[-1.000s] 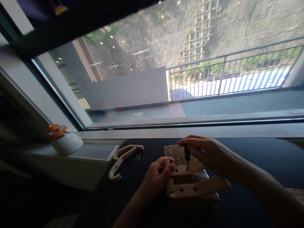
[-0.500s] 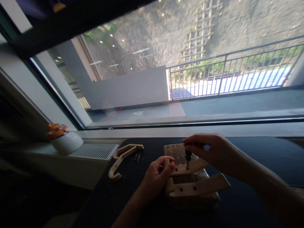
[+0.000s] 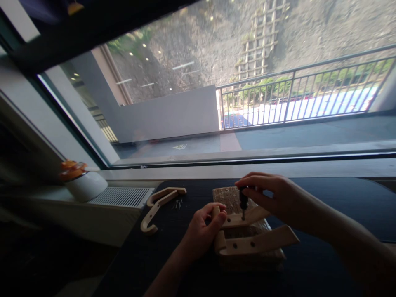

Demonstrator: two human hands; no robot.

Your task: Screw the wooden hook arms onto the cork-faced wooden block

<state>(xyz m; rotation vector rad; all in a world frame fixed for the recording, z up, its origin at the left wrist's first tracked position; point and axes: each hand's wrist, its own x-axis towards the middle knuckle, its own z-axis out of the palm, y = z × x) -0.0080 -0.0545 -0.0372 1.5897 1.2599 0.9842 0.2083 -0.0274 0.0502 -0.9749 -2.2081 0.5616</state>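
My left hand [image 3: 206, 225] grips the curled end of a pale wooden hook [image 3: 235, 220] that lies across a rough brown board [image 3: 224, 196]. Above that hook, my right hand [image 3: 262, 189] holds a short dark screwdriver [image 3: 243, 200] upright by the top of its handle. The screwdriver's tip meets one of the hook's holes; a dark spot marks the other hole. Nearer to me, a second wooden hook [image 3: 260, 243] lies across the same board, with two dark spots along it. The far end of the first hook is partly behind my right hand.
Left on the dark table [image 3: 182, 255] lie two more wooden hooks [image 3: 150, 216], touching or overlapping, beside several small screws [image 3: 178, 204]. A white pot with an orange top [image 3: 88, 185] stands on the vented ledge [image 3: 123, 197]. A large window rises behind the table's far edge.
The right-hand fingers have shifted slightly around the screwdriver handle. The left hand keeps its hold on the hook, and the view has drifted a little.
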